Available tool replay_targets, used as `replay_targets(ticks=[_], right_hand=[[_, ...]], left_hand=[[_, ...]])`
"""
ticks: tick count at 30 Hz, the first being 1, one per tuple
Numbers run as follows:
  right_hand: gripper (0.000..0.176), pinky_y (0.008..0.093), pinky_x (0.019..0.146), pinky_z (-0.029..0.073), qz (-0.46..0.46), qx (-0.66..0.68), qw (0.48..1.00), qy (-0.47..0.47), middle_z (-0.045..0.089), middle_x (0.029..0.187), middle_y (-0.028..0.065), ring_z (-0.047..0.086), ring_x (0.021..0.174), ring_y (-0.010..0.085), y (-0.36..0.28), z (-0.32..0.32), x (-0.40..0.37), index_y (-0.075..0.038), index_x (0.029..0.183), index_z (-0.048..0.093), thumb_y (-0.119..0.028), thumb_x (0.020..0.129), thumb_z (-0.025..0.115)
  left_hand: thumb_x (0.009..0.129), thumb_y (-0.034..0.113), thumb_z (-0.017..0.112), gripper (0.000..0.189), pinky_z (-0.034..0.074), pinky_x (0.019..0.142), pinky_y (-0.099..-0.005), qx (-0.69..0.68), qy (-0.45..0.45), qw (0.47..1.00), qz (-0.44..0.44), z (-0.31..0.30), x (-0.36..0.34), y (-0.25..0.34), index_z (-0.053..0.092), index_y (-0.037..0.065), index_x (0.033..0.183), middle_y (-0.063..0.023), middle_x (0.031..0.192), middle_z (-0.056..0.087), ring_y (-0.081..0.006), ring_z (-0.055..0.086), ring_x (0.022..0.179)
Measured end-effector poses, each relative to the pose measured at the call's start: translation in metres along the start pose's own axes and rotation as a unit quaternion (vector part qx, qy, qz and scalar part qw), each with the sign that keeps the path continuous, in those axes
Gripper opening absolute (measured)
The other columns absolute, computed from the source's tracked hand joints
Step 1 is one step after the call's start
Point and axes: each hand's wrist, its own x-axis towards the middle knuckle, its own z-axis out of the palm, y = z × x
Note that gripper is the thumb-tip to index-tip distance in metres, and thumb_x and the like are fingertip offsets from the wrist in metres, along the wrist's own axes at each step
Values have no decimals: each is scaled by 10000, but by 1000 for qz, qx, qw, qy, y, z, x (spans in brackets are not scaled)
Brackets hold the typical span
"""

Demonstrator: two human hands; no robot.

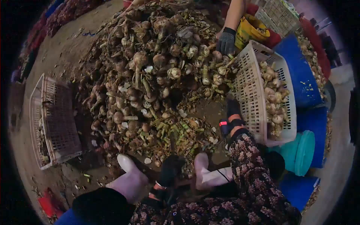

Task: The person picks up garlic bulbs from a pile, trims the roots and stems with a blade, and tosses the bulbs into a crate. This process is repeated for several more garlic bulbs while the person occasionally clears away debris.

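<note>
A large heap of garlic bulbs (pixel 140 60) with stalks and dry roots fills the floor in front of me. My left hand (pixel 173 169), in a black glove, is low between the white boots (pixel 131 178), beside cut stalk pieces (pixel 174 133). Its fingers blend into the dark, so what they hold is hidden. My right hand (pixel 233 107), also dark-gloved, is beside the white plastic crate (pixel 250 84), at the heap's right edge. Its fingers are too dark to make out. Trimmed garlic bulbs (pixel 275 97) lie inside this crate.
A co-worker's grey-gloved hand (pixel 226 40) reaches into the heap from the top right. Another crate (pixel 62 122) stands at left. Blue containers (pixel 300 71), a turquoise bucket (pixel 303 152) and a yellow bucket (pixel 249 32) are on the right. A red item (pixel 49 202) lies lower left.
</note>
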Motion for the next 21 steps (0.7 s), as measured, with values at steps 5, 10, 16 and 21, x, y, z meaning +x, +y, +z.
replay_targets(ticks=[5, 10, 16, 21], right_hand=[[446, 444, 887, 407, -9, -223, 975, 4, 541, 1160, 175, 500, 1083, 333, 14, 36, 23, -92, 1209, 487, -352, 847, 509], [476, 442, 871, 416, -3, -316, 949, -5, 544, 1150, 180, 501, 1078, 343, 25, 53, 40, -104, 1219, 476, -369, 828, 534], [515, 439, 852, 427, -1, -396, 912, -105, 548, 1138, 188, 503, 1071, 354, 18, 51, 12, -117, 1231, 464, -389, 805, 563], [549, 437, 836, 435, -24, -423, 878, -222, 551, 1128, 194, 505, 1066, 364, -15, 45, -69, -128, 1240, 454, -405, 785, 588]], left_hand=[[817, 236, 609, 211, 392, 429, -308, -241, -211, 902, -288, -22, 0, -16, 555, 33, 792, -61, 554, 499, -167, 502, 461], [811, 201, 625, 193, 361, 387, -271, -376, -226, 727, -528, -26, 15, -13, 536, 32, 778, 6, 554, 489, -113, 463, 423], [800, 177, 596, 147, 410, 519, -350, -262, -203, 899, -285, -30, 18, -13, 565, 38, 838, -75, 628, 512, -241, 519, 569], [798, 227, 568, 214, 433, 641, -414, -130, -184, 973, -50, -22, -3, -22, 577, 56, 926, -172, 757, 554, -360, 541, 717]])
